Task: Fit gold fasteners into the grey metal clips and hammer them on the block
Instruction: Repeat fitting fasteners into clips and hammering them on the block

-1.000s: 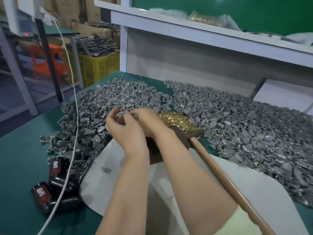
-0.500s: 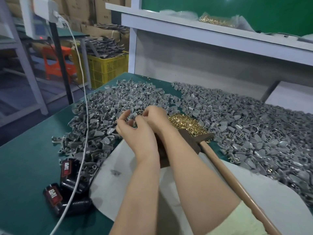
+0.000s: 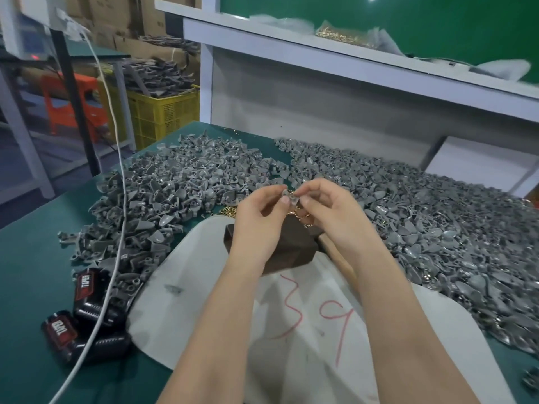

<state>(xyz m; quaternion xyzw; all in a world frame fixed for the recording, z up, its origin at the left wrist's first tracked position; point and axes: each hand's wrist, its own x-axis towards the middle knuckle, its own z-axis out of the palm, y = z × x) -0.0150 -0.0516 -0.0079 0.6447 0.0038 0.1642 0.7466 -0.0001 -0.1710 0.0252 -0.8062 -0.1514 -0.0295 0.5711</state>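
A small grey metal clip (image 3: 291, 197) is pinched between my left hand (image 3: 261, 217) and my right hand (image 3: 329, 212), raised above the dark brown block (image 3: 287, 252). Gold fasteners (image 3: 226, 211) lie in a small heap behind the block, mostly hidden by my hands. Whether a fastener sits in the clip cannot be made out. Large heaps of grey clips spread to the left (image 3: 175, 185) and right (image 3: 437, 223) on the green table (image 3: 26, 258). The hammer's wooden handle (image 3: 335, 255) shows only a little under my right forearm.
A white sheet with red marks (image 3: 306, 330) lies under the block. Black tape measures (image 3: 87, 290) and a white cable (image 3: 116, 228) sit at the left front. A bag of gold fasteners (image 3: 344, 35) rests on the white shelf. A yellow crate (image 3: 163, 112) stands beyond the table.
My hands have come back from the left clip heap to above the block, holding a clip between them. The view has shifted so the block and the red marks now show.
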